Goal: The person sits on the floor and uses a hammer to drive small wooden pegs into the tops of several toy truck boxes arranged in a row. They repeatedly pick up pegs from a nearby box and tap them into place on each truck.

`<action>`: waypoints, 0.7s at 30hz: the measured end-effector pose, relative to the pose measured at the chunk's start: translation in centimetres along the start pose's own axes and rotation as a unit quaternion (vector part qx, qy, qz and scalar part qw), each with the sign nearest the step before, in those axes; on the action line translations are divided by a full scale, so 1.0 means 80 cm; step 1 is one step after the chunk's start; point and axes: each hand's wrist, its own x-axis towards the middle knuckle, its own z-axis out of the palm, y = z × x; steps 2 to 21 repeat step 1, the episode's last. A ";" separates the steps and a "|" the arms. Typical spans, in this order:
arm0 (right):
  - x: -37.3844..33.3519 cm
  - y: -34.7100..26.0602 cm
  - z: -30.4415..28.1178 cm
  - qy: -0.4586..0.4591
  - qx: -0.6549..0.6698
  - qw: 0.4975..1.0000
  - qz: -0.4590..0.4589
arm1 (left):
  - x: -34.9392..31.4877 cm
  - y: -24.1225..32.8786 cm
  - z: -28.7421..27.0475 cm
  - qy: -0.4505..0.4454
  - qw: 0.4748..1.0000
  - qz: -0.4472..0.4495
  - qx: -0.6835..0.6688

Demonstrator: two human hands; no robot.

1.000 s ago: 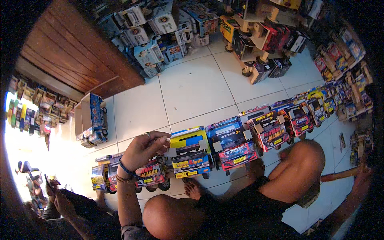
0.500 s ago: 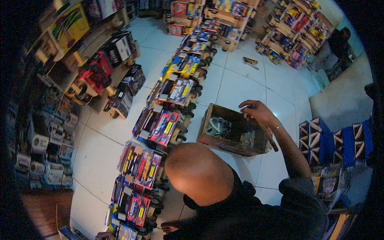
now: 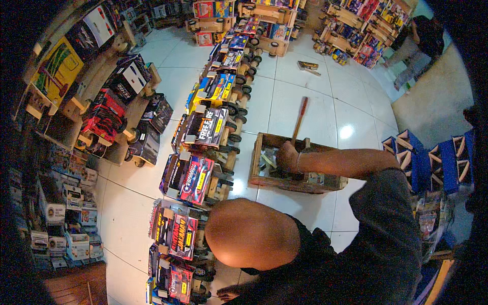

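My right hand (image 3: 287,156), with a thin bracelet at its wrist, reaches down into an open wooden box (image 3: 295,185) on the tiled floor. Its fingers are hidden inside, so their grip does not show. A wooden tool handle (image 3: 301,116) with a red end rises beside the hand and juts over the far rim; whether the hand touches it I cannot tell. Small loose pieces, some pale (image 3: 265,163), lie in the box. My bent bare knee (image 3: 254,234) fills the lower middle. My left hand is not to be made out.
A long row of wooden toy trucks (image 3: 206,127) with printed panels and black wheels runs left of the box. Larger toy trucks (image 3: 104,119) stand farther left. Blue racks (image 3: 412,157) stand at right. A small tool (image 3: 308,67) lies beyond the box. Another person (image 3: 427,38) is far right.
My right hand has moved left and down, from above the box's right part into its left part. The tool handle has swung from the near right side to the far rim.
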 end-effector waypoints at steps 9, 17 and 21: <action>0.008 0.001 0.001 0.019 0.003 1.000 0.002 | 0.002 -0.003 -0.001 -0.004 1.000 0.003 -0.002; 0.008 0.001 0.001 0.019 0.003 1.000 0.002 | 0.002 -0.003 -0.001 -0.004 1.000 0.003 -0.002; 0.008 0.001 0.001 0.019 0.003 1.000 0.002 | 0.002 -0.003 -0.001 -0.004 1.000 0.003 -0.002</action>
